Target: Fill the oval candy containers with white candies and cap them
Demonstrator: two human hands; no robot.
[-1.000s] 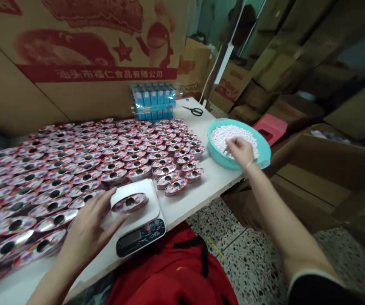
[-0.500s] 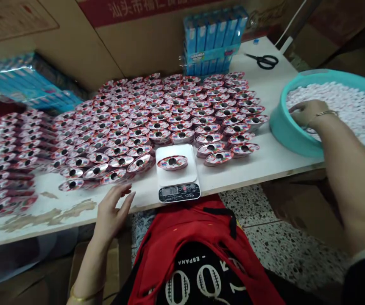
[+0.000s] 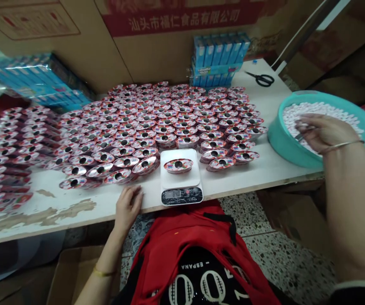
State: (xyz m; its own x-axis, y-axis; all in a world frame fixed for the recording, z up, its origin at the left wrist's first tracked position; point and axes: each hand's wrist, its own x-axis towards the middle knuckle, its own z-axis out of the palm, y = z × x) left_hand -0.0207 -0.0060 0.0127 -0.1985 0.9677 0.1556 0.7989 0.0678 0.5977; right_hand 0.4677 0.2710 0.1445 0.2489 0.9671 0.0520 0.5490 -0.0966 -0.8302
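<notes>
My right hand is over the turquoise basin, fingers pinched round a few small white candies. More white candies fill the basin below. At the table's front edge my left hand rests with its fingers curled in, and nothing shows in them. Just right of it stands a white digital scale with a lit display. One red and white packet, with a dark round opening on top, stands upright on the scale's plate. Behind the scale, rows of similar packets stand close together.
Blue boxes in clear wrap stand at the back, with another wrapped blue stack at back left. Black scissors lie behind the basin. Large cardboard cartons back the table. An open carton is below its edge.
My right hand has lifted out of the candies with some in its fingers. The left hand has moved right, toward the scale, its fingers now more curled. The view has shifted slightly.
</notes>
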